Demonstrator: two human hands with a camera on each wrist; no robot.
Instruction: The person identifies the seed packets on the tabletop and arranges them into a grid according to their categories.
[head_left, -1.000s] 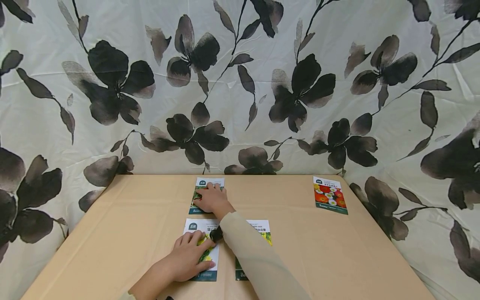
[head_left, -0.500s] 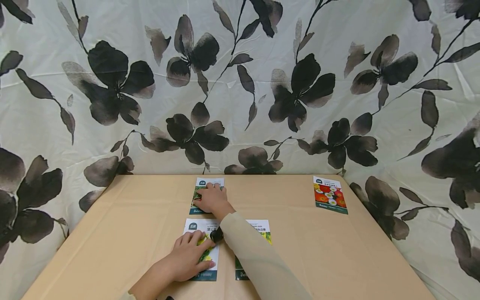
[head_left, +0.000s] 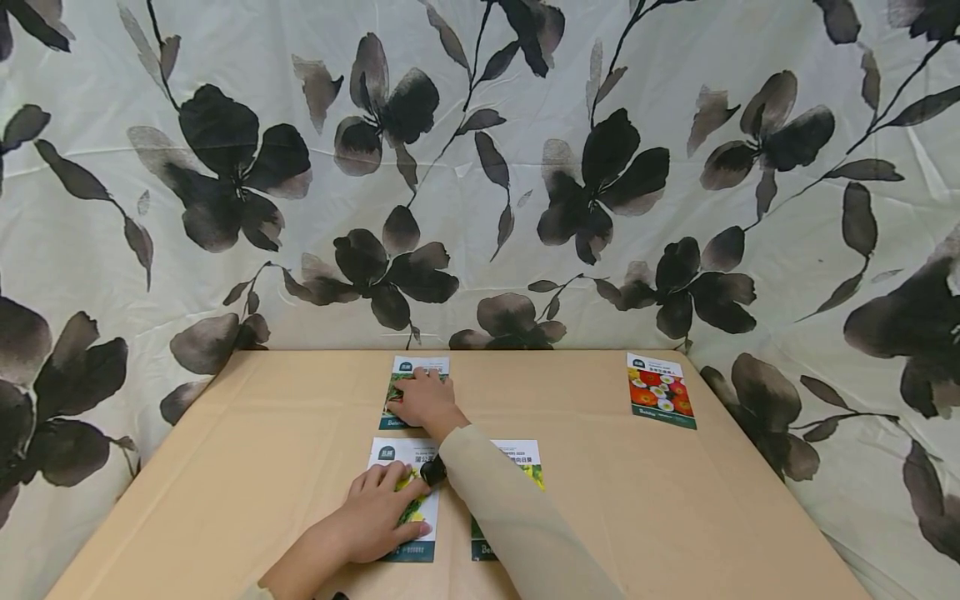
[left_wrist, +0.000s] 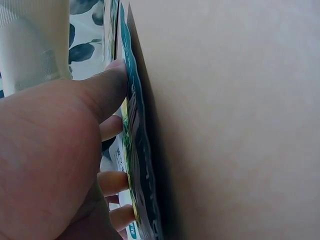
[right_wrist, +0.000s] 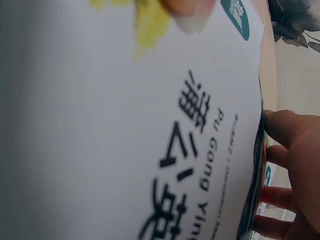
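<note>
My left hand (head_left: 371, 517) rests palm down on the near left seed packet (head_left: 422, 552), white with yellow flowers and a teal bottom band. Its fingers and thumb lie spread across the face, also seen in the left wrist view, where the packet (left_wrist: 137, 135) shows edge-on. Farther away, my right hand (head_left: 427, 402) rests on a green-pictured seed packet (head_left: 392, 422), covering much of its picture. In the right wrist view, the near left packet (right_wrist: 125, 125), lettered "Pu Gong Ying", fills most of the frame, with my right hand (right_wrist: 305, 160) beyond.
Partly under my right sleeve (head_left: 517, 508) lies another seed packet (head_left: 523, 452) with yellow flowers. A packet with red and white flowers (head_left: 662, 392) lies at the far right of the tan table (head_left: 225, 467). A floral cloth (head_left: 495, 267) hangs behind.
</note>
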